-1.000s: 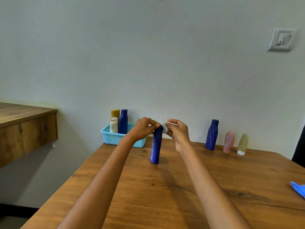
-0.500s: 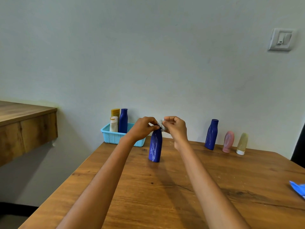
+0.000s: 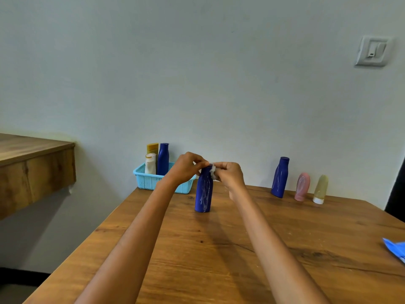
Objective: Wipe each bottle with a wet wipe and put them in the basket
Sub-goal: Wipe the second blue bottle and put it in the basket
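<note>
At the far left a separate wooden counter [image 3: 32, 163] juts from the wall, apart from the desk [image 3: 219, 260] that carries everything else. At the desk's far left corner sits a light blue basket [image 3: 149, 182], and three bottles stand upright in it: a yellow-capped bottle [image 3: 152, 148] at the back, a cream bottle [image 3: 150, 163] in front of it, and a dark blue bottle [image 3: 163, 157] beside them. The left forearm crosses in front of the basket's right part and hides it. The left hand [image 3: 186, 166] has its fingers curled, pinching at the top of the blue bottle [image 3: 204, 194], which stands upright on the desk near the far edge, a little right of the basket, with pale streaks down its side. The right hand [image 3: 229, 174] meets it from the other side, fingers curled around a small white wet wipe [image 3: 213, 171] pressed against the bottle's neck; the two hands cover the cap. Further right along the far edge, well apart from the hands, stand a second streaked blue bottle [image 3: 279, 177], then a pink tube [image 3: 302, 187] and a pale yellow tube [image 3: 320, 189] on its white cap, close together. A blue packet [image 3: 395, 249] lies at the desk's right edge, partly cut off. A wall switch [image 3: 373, 51] is mounted high on the right.
</note>
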